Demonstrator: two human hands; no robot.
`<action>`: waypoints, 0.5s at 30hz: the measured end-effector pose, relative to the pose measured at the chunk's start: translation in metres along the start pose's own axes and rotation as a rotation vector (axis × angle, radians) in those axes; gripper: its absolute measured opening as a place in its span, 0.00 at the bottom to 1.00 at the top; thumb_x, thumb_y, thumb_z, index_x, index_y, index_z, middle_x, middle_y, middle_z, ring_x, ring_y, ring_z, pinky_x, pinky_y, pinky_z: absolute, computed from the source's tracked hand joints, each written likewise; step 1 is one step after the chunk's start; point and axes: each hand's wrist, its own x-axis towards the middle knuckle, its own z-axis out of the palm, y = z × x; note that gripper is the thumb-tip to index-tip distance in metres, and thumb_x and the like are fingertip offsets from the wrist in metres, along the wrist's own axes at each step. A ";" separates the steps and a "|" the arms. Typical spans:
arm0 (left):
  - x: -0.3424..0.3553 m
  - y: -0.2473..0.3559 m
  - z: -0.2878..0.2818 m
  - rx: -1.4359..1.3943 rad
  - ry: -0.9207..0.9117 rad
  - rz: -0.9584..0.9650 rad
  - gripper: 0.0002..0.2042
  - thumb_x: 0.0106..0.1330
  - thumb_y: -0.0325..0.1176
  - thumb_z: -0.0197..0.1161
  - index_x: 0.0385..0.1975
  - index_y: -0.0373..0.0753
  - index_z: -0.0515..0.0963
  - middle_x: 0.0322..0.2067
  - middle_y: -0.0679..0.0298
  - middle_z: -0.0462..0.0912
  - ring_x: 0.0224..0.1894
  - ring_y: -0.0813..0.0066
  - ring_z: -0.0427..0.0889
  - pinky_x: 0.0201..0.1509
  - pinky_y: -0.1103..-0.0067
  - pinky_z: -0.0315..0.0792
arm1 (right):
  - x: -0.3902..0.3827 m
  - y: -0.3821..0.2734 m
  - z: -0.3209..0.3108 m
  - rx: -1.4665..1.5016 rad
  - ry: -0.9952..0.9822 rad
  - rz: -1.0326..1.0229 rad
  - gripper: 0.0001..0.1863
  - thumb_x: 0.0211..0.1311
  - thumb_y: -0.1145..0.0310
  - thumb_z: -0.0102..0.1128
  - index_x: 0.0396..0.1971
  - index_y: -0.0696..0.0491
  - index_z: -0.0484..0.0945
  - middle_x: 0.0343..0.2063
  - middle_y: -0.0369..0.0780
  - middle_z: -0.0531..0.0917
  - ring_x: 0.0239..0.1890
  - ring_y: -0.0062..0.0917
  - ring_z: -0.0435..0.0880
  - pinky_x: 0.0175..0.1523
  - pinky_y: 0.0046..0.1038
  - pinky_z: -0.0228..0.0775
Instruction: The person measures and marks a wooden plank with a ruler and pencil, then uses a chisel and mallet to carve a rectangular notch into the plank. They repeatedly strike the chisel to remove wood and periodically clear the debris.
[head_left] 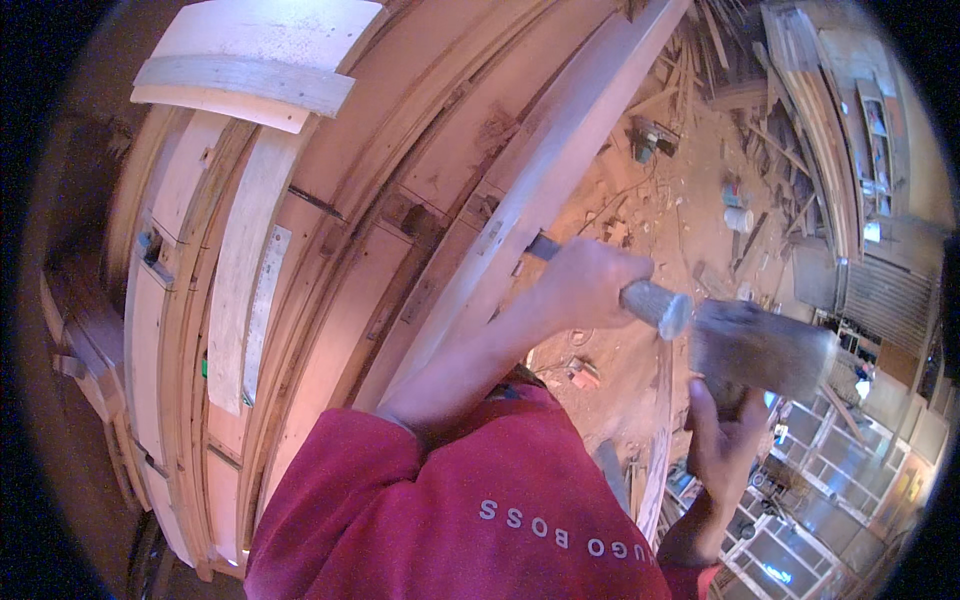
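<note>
My left hand (592,283) is wrapped round a chisel (657,306), whose butt end sticks out to the right of the fist. The chisel's dark blade points left, its tip at the side face of a long pale timber (575,135); whether it sits in a cut I cannot make out. In my right hand (727,440) is a wooden mallet (765,350), gripped by its handle below the blocky head. A small gap shows between the mallet head and the chisel's butt. The mallet is slightly blurred.
Several long boards and frame pieces lie left of the timber on a workbench. A white board (260,30), a pale strip (250,250) and a metal ruler (266,310) rest on them. Wood scraps litter the dusty floor (690,210); window frames (840,450) stand at right.
</note>
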 end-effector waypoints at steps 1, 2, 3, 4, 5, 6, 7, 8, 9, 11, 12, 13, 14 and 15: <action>-0.003 0.003 0.003 -0.014 -0.005 -0.022 0.13 0.46 0.40 0.70 0.22 0.44 0.73 0.17 0.60 0.76 0.21 0.57 0.80 0.23 0.65 0.71 | 0.004 -0.001 -0.001 0.104 0.049 0.031 0.16 0.66 0.69 0.59 0.49 0.58 0.69 0.26 0.39 0.77 0.17 0.18 0.72 0.24 0.20 0.65; -0.003 0.004 0.005 -0.022 -0.027 -0.007 0.13 0.46 0.40 0.70 0.22 0.44 0.73 0.17 0.60 0.77 0.21 0.57 0.80 0.23 0.65 0.71 | 0.003 -0.002 -0.004 0.214 0.151 0.045 0.16 0.67 0.68 0.59 0.48 0.59 0.68 0.26 0.39 0.77 0.17 0.18 0.72 0.23 0.20 0.65; -0.002 0.009 0.006 -0.037 -0.058 0.011 0.12 0.46 0.40 0.70 0.22 0.44 0.73 0.18 0.60 0.77 0.21 0.58 0.80 0.24 0.65 0.71 | -0.001 -0.003 -0.009 0.321 0.260 0.069 0.16 0.67 0.68 0.59 0.48 0.59 0.68 0.26 0.39 0.77 0.17 0.18 0.72 0.22 0.19 0.64; 0.000 0.015 0.006 -0.053 -0.090 0.029 0.12 0.46 0.40 0.70 0.22 0.44 0.73 0.18 0.60 0.77 0.21 0.58 0.80 0.24 0.65 0.71 | 0.000 -0.010 -0.010 0.368 0.358 0.048 0.16 0.67 0.66 0.59 0.46 0.59 0.66 0.25 0.40 0.76 0.16 0.19 0.72 0.20 0.20 0.63; 0.000 0.024 0.006 -0.026 -0.127 0.045 0.12 0.45 0.40 0.70 0.22 0.44 0.73 0.18 0.61 0.77 0.21 0.58 0.80 0.23 0.65 0.71 | 0.003 -0.014 -0.006 0.416 0.481 0.001 0.15 0.67 0.66 0.59 0.43 0.60 0.66 0.23 0.39 0.75 0.16 0.19 0.71 0.20 0.20 0.63; 0.000 0.037 0.002 0.004 -0.163 0.067 0.13 0.45 0.40 0.70 0.22 0.44 0.73 0.18 0.61 0.77 0.21 0.58 0.80 0.23 0.65 0.71 | 0.000 -0.012 -0.008 0.441 0.500 0.008 0.15 0.67 0.66 0.60 0.42 0.60 0.66 0.23 0.39 0.75 0.16 0.20 0.71 0.20 0.20 0.64; 0.000 0.047 -0.001 0.032 -0.199 0.086 0.13 0.44 0.40 0.70 0.22 0.44 0.73 0.18 0.61 0.77 0.21 0.59 0.80 0.23 0.65 0.71 | -0.004 -0.009 -0.012 0.463 0.516 0.017 0.15 0.67 0.66 0.60 0.42 0.60 0.66 0.23 0.39 0.75 0.16 0.20 0.71 0.19 0.21 0.64; 0.002 0.051 -0.006 -0.011 -0.171 0.092 0.13 0.44 0.40 0.70 0.22 0.44 0.73 0.18 0.62 0.76 0.20 0.59 0.80 0.22 0.65 0.70 | -0.010 -0.003 -0.013 0.468 0.506 0.008 0.16 0.66 0.66 0.61 0.42 0.60 0.66 0.23 0.39 0.75 0.16 0.20 0.71 0.19 0.20 0.64; 0.002 0.054 -0.011 -0.054 -0.146 0.094 0.13 0.43 0.40 0.70 0.22 0.43 0.73 0.18 0.62 0.76 0.20 0.59 0.80 0.21 0.65 0.70 | -0.018 0.006 -0.012 0.474 0.492 0.002 0.16 0.66 0.66 0.61 0.41 0.60 0.66 0.23 0.39 0.75 0.16 0.20 0.71 0.19 0.20 0.64; 0.003 0.058 -0.014 -0.118 -0.078 0.094 0.13 0.43 0.39 0.70 0.21 0.43 0.73 0.17 0.62 0.75 0.20 0.59 0.79 0.20 0.65 0.69 | -0.024 0.013 -0.008 0.475 0.493 0.034 0.17 0.66 0.65 0.62 0.41 0.60 0.66 0.23 0.39 0.75 0.16 0.20 0.72 0.19 0.20 0.64; 0.003 0.058 -0.015 -0.135 -0.040 0.092 0.13 0.43 0.38 0.70 0.21 0.43 0.73 0.17 0.62 0.74 0.19 0.59 0.79 0.20 0.66 0.69 | -0.027 0.011 -0.002 0.475 0.506 0.076 0.17 0.66 0.64 0.62 0.41 0.60 0.66 0.22 0.40 0.75 0.16 0.20 0.72 0.19 0.21 0.65; 0.002 0.059 -0.016 -0.151 -0.001 0.089 0.12 0.43 0.38 0.70 0.21 0.42 0.73 0.16 0.62 0.74 0.19 0.59 0.79 0.19 0.66 0.68 | -0.029 0.011 0.004 0.476 0.519 0.116 0.17 0.65 0.64 0.62 0.40 0.59 0.66 0.22 0.40 0.75 0.16 0.20 0.73 0.19 0.21 0.65; 0.003 0.064 -0.019 -0.120 -0.036 0.092 0.12 0.43 0.37 0.70 0.21 0.42 0.73 0.16 0.62 0.74 0.19 0.59 0.79 0.20 0.66 0.68 | -0.031 0.014 0.010 0.503 0.521 0.137 0.18 0.66 0.62 0.62 0.40 0.59 0.66 0.22 0.40 0.75 0.15 0.20 0.73 0.19 0.21 0.65; 0.003 0.070 -0.024 -0.087 -0.065 0.094 0.11 0.44 0.37 0.70 0.21 0.42 0.73 0.16 0.62 0.74 0.18 0.59 0.79 0.20 0.66 0.69 | -0.033 0.018 0.013 0.512 0.482 0.146 0.18 0.66 0.62 0.62 0.40 0.59 0.66 0.22 0.40 0.75 0.15 0.20 0.73 0.19 0.21 0.65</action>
